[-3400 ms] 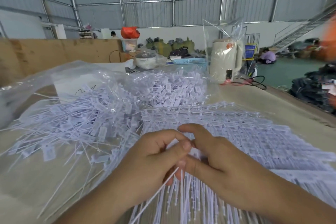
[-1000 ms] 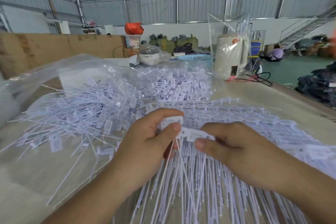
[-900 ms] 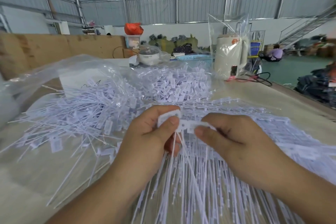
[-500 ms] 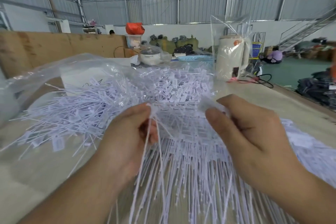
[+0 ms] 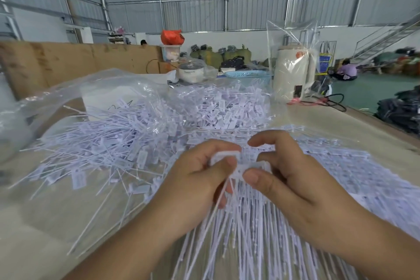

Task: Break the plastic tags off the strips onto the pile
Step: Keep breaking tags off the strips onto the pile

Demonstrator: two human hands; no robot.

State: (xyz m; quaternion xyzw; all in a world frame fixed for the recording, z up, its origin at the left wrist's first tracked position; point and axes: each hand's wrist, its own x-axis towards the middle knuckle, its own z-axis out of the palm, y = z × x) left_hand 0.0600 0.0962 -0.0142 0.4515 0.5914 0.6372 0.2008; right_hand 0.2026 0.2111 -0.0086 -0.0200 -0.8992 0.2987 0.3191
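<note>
**A:** What has changed at the workbench?

**B:** Half a second ago both hands were raised and well apart. Now the left hand and right hand have come back down together, low over the strips, and they meet on a fresh tag.

**A:** Meaning?

**B:** Likely one cycle has closed and another snap is about to be made; plenty of unbroken strips remain.

**A:** How are the fingers set?

**B:** The left thumb and forefinger are closed on the tag's white head. The right thumb presses the neighbouring piece; the right forefinger is lifted clear.

**A:** And the tag's lie?

**B:** Its head sits between the two thumbs, its thin tail running down toward the person, long axis near to far. The loose pile lies to the left on the table, partly on a clear bag.
</note>
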